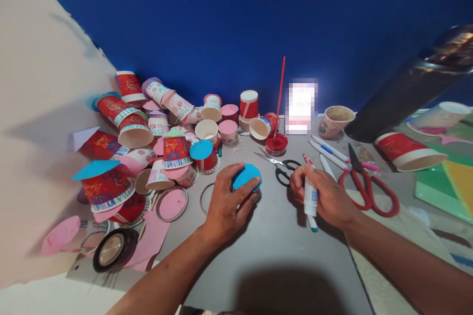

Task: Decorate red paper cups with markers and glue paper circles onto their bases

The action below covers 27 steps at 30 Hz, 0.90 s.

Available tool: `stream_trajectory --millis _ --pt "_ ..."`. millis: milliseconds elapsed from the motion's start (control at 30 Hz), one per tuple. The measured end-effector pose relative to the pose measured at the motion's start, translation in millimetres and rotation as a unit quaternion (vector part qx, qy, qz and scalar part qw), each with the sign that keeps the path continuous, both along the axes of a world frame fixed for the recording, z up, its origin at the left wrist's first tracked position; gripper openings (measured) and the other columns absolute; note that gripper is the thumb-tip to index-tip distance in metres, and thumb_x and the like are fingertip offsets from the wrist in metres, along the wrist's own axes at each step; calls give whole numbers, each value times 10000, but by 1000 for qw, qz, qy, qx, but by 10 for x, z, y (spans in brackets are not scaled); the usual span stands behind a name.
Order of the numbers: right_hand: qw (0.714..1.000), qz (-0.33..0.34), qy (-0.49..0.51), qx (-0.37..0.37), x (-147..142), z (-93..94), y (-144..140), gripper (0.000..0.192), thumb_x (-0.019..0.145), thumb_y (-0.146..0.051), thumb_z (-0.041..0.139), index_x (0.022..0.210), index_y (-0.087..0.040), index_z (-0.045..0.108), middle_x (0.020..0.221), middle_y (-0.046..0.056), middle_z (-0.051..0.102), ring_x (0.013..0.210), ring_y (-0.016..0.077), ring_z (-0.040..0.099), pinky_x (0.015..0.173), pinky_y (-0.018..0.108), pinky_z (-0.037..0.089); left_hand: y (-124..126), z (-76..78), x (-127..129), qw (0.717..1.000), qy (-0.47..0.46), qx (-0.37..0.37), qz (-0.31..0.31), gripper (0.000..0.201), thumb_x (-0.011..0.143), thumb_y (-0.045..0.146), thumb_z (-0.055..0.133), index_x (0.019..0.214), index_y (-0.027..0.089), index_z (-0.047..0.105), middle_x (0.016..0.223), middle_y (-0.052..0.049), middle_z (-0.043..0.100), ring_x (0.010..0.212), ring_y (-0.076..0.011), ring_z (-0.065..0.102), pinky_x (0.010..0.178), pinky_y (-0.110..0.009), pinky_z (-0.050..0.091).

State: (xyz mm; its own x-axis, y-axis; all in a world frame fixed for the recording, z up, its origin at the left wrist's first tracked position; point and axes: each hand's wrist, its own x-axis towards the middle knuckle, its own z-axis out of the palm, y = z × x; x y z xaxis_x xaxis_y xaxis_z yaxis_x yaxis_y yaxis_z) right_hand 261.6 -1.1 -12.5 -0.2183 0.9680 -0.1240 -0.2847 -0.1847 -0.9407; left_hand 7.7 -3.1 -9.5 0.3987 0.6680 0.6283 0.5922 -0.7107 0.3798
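My left hand [231, 206] is wrapped around a paper cup topped with a blue paper disc [247, 177]. Fingers cover most of that cup's side, and the thumb lies along the disc's edge. In my right hand [325, 192], closed fingers grip a white glue tube [311, 197] with blue print, its red end pointing up and away. A teal-ended marker [314, 225] shows just under the tube; whether it lies on the table or is held too, I cannot tell. Black-handled scissors [283, 173] lie between the two hands.
Decorated paper cups [175, 152] are heaped on the left, near a tape roll [114, 250] and pink paper [153, 236]. Red-handled scissors [364, 187], pens [328, 152] and a tall dark bottle [395, 88] stand or lie right. A red pot [276, 145] holds a stick.
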Motion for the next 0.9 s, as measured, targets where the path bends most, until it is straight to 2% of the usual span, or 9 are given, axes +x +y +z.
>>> stream_trajectory --millis 167,267,367,433,600,733,900 --pt "1000 -3 -10 2 -2 -1 -9 551 953 -710 566 727 -208 600 588 -21 477 531 140 447 491 280 353 12 -17 -7 1000 0 21 -8 339 1014 222 625 1343 294 660 1465 -149 532 1338 -299 550 1025 -519 550" --pt "1000 -9 -20 5 4 -22 -7 554 949 -722 563 732 -213 598 590 -17 482 535 145 444 486 283 360 8 -22 -11 1000 3 29 -3 439 1019 219 610 1453 276 567 1486 -164 511 1358 -293 538 1055 -505 551" --pt "1000 -5 -16 -3 17 -44 -2 548 948 -721 564 735 -217 596 598 -13 489 535 147 436 483 284 354 -3 -18 -11 1000 2 -8 23 620 1007 245 624 1583 275 397 1545 -178 461 1416 -308 507 1114 -507 530" --pt "1000 1 -2 -12 25 -55 -2 544 952 -713 563 730 -218 594 604 -13 484 531 143 425 480 282 339 -10 -13 -14 999 -2 -38 36 660 1000 251 630 1599 300 357 1577 -173 431 1437 -317 499 1126 -507 527" --pt "999 14 25 -29 40 -69 -20 527 987 -664 539 733 -208 615 610 -11 470 545 138 407 495 277 301 -23 5 -25 992 -25 -114 44 716 966 252 660 1600 309 333 1605 -181 398 1472 -334 479 1136 -513 519" --pt "999 16 26 -40 53 -77 -28 527 1006 -647 518 738 -205 626 618 -3 485 560 142 411 507 279 313 -25 4 -34 986 -52 -154 43 678 948 286 685 1561 304 394 1609 -169 412 1499 -337 454 1163 -507 488" --pt "997 12 52 -55 32 -38 -23 533 967 -656 580 686 -204 601 602 -5 474 532 131 394 480 270 302 -10 0 -28 954 -140 -257 62 812 856 339 789 1558 282 385 1545 -152 519 1374 -334 571 1147 -517 491"
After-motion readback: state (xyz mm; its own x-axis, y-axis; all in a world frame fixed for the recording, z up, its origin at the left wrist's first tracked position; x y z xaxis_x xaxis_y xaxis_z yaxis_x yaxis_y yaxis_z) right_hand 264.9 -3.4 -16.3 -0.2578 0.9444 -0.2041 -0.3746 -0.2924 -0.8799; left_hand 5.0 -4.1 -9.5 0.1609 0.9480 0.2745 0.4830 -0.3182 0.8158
